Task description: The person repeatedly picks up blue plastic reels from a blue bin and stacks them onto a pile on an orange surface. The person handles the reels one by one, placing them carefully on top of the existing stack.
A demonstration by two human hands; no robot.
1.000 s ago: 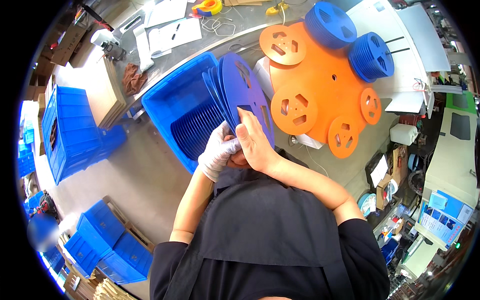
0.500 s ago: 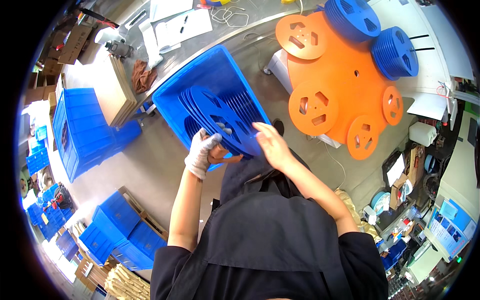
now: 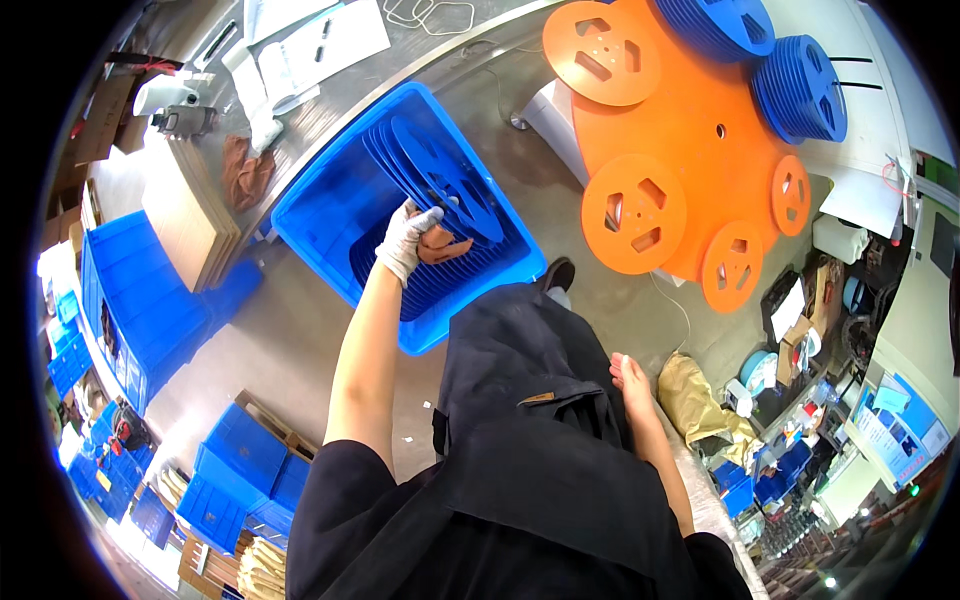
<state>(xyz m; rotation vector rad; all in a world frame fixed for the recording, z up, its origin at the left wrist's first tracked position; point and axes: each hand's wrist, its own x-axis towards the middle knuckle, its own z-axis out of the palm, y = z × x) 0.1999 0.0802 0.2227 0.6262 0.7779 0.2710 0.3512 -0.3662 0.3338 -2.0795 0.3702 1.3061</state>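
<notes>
My left hand [image 3: 420,240], in a pale glove with brownish fingers, is closed on the lower edge of several blue reel discs [image 3: 440,165]. The discs lean together, fanned slightly apart, over the blue bin [image 3: 312,205]. More blue discs [image 3: 440,292] stand in a row inside the bin, below and around my left hand. My bare right hand [image 3: 630,380] is away from the bin, beside my right leg, with its fingers extended and nothing seen in them.
An orange round table [image 3: 665,125] with orange discs [image 3: 634,213] and blue disc stacks [image 3: 798,90] around its rim stands at the right. A grey workbench [image 3: 430,60] with papers and a brown cloth [image 3: 245,175] runs behind the bin. Blue crates [image 3: 150,290] stand at the left.
My right hand has left the discs and moved back to my right side. My left hand has shifted the discs farther into the bin, away from my body.
</notes>
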